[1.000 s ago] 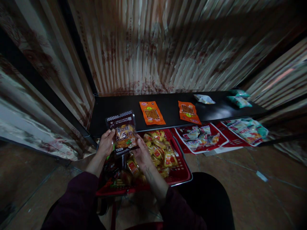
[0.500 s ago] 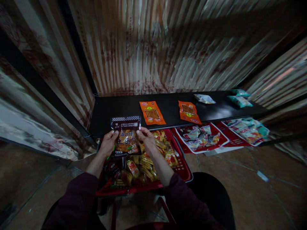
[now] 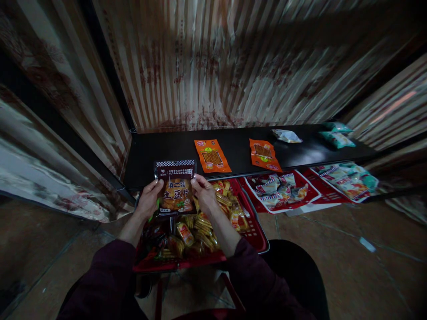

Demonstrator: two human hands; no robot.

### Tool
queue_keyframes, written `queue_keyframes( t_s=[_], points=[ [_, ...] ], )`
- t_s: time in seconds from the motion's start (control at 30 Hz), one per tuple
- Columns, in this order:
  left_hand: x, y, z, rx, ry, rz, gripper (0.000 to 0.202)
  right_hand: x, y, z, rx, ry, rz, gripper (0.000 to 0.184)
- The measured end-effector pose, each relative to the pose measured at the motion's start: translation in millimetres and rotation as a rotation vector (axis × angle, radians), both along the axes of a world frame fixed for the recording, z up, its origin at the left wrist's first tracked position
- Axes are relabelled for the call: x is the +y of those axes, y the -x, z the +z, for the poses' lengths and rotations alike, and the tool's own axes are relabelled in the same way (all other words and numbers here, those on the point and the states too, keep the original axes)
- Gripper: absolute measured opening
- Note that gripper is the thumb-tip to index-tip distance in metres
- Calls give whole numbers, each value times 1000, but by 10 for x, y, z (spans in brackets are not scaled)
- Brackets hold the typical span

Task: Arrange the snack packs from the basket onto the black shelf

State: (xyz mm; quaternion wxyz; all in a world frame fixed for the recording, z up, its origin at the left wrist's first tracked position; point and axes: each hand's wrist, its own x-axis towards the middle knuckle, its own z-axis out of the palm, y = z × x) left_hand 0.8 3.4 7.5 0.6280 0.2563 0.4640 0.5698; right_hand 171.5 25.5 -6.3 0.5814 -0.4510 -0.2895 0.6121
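Both my hands hold a dark brown packet of potato slices (image 3: 176,189) upright, its printed front facing me. My left hand (image 3: 149,199) pinches its left edge, and my right hand (image 3: 204,194) pinches the right edge. Below the packet is a red basket (image 3: 258,235) full of small yellow snack packs (image 3: 203,231); darker packs lie at its left side. On the black shelf (image 3: 160,144) just beyond lie two orange snack packets, a nearer-left one (image 3: 212,156) and another (image 3: 264,154) to its right.
Further right on the shelf lie a white packet (image 3: 287,136) and two teal packets (image 3: 338,138). Under the shelf's front edge are red baskets with bagged snacks (image 3: 282,191). A striped curtain (image 3: 213,66) hangs behind, and dark posts (image 3: 106,62) stand at the left.
The packet has barely moved in my hands, tilting slightly so its print shows more clearly. Shelf items shift a little in view with the head.
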Motion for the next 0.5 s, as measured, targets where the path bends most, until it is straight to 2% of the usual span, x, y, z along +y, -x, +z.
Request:
queue_keyframes(
  t_s=[0.13,0.27,0.5],
  points=[
    [8,36,9,-36,-31,-10,47,21,-28,21,130,41,-8,41],
    [5,61,-28,-32,10,-34,48,83,-39,51,187,40,-31,39],
    [-28,67,-55,6,18,-175,43,253,-69,131,217,28,-45,38]
  ],
)
